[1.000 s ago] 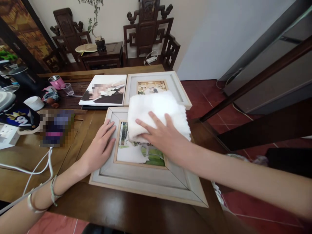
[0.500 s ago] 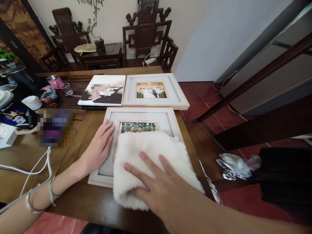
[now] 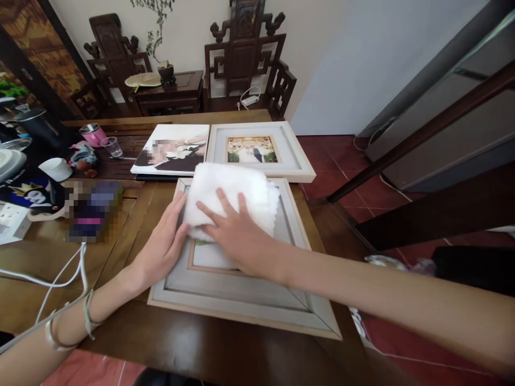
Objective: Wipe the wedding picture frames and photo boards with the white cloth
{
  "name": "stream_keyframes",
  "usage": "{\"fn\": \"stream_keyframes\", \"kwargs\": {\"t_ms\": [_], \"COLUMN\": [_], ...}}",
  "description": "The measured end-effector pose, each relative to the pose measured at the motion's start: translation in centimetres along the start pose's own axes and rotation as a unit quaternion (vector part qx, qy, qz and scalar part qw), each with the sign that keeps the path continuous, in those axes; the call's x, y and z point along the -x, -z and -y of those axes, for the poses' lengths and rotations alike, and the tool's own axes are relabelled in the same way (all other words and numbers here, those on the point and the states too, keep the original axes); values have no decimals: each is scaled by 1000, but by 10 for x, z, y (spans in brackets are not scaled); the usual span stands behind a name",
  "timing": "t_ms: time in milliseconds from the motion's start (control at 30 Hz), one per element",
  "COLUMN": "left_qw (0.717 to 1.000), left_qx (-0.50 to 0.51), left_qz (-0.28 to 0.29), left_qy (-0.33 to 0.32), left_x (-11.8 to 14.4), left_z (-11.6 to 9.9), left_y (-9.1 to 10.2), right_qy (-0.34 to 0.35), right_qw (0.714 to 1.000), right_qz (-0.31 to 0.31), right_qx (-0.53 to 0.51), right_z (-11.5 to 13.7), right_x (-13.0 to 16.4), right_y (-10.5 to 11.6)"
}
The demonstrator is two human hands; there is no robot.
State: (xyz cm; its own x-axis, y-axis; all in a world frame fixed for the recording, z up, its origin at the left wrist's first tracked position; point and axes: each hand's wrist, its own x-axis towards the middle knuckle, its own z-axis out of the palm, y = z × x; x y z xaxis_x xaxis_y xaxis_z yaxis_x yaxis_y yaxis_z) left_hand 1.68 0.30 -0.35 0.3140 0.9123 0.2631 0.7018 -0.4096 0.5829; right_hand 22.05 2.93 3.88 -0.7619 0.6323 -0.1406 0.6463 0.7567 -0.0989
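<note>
A folded fluffy white cloth (image 3: 229, 179) lies across the upper part of a light wooden picture frame (image 3: 241, 319) on the table. My right hand (image 3: 237, 230) presses on the cloth from above, its fingers spread out flat and the thumb at the cloth's near edge. Most of the photo inside the frame is hidden by the cloth and my hand. My left hand (image 3: 163, 236) rests along the frame's left edge, fingers stretched out, with the fingertips close to the cloth's left side. It holds nothing.
Behind the frame lie a second framed photo (image 3: 298, 153) and a white photo panel (image 3: 171, 166). To the left are a phone (image 3: 94, 212) on a white cable (image 3: 80, 262), a white cup (image 3: 56, 169), a pink mug (image 3: 92, 134) and a clear plastic cup (image 3: 111, 146). Carved chairs stand beyond.
My right hand has slid the cloth away from me, to the frame's far edge, uncovering the near part of the frame. My left hand stays at the left edge.
</note>
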Motion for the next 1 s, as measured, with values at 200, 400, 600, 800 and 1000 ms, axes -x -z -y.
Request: {"fn": "stream_keyframes", "kwargs": {"t_ms": [200,400,600,800,1000], "left_qw": [1000,999,1000,998,997], "left_qx": [9,5,16,28,30], "left_qz": [22,27,23,-19,-33], "left_qy": [16,26,1,-49,-58], "left_x": [2,3,3,3,3], "left_z": [0,-4,-2,1,5], "left_y": [-1,1,1,1,2], "right_qy": [100,133,80,-3,73], "right_qw": [973,968,992,995,997], "right_qz": [179,157,65,-94,3], "right_qx": [-110,-144,-67,45,5], "right_z": [36,40,19,-7,12], "right_x": [46,64,38,-19,-8], "right_y": [17,11,6,-8,3]}}
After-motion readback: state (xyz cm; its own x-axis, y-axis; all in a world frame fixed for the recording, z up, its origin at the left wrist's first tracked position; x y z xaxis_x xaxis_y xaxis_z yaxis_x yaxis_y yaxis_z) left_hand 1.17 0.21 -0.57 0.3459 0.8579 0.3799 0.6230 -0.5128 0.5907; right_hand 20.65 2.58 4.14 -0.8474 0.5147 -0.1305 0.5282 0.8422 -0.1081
